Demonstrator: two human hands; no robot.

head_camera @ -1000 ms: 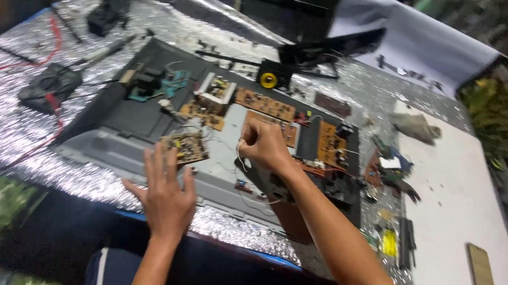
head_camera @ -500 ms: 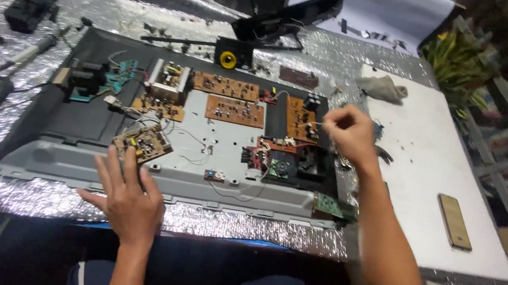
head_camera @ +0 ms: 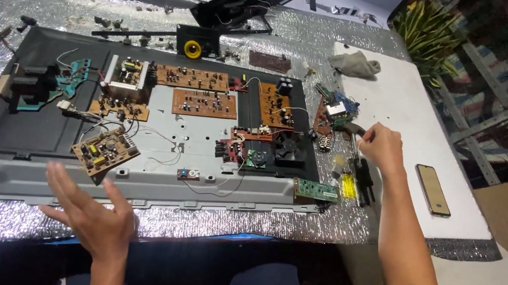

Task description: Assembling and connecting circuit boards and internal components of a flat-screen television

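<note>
The right hand (head_camera: 381, 148) has moved off the grey metal television chassis (head_camera: 156, 176) and now pinches a dark-handled tool (head_camera: 348, 128) beside it, while the left hand (head_camera: 90, 212) has lifted, fingers spread and empty.

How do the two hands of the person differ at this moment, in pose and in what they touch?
The left hand is open with fingers spread, above the near edge of the grey metal chassis, holding nothing. The right hand is curled, reaching among small tools right of the chassis; whether it grips one is unclear. Both are bare, with bare forearms.
</note>
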